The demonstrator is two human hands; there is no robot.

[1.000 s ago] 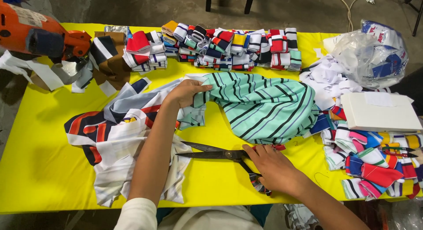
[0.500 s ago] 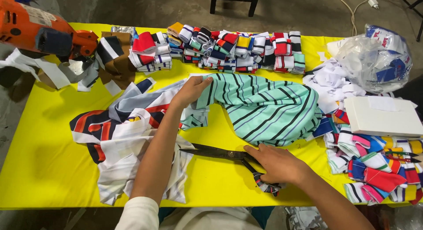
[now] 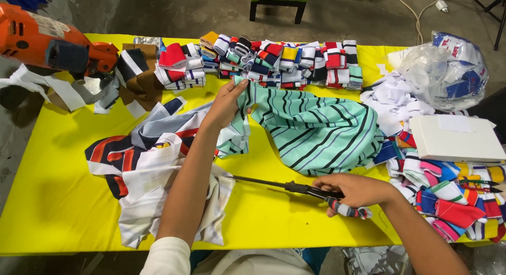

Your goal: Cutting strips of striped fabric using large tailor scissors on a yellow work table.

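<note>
My left hand [image 3: 227,102] grips the upper left edge of a mint-green striped fabric piece [image 3: 316,131] spread on the yellow table [image 3: 47,196]. My right hand [image 3: 352,190] holds large black scissors [image 3: 284,186] by their cloth-wrapped handles, blades lying along the table and pointing left. The scissors lie just below the green fabric. Under my left forearm sits a pile of white, navy and red striped fabric [image 3: 153,180].
Rows of folded striped fabric bundles [image 3: 274,61] line the far edge. An orange power tool [image 3: 50,43] sits at the far left. A clear plastic bag [image 3: 443,69], a white box [image 3: 456,139] and more colourful folded pieces [image 3: 453,201] fill the right side.
My left hand has pulled the green fabric's edge up and away from me. My right hand has closed around the scissor handles and the scissors shifted slightly.
</note>
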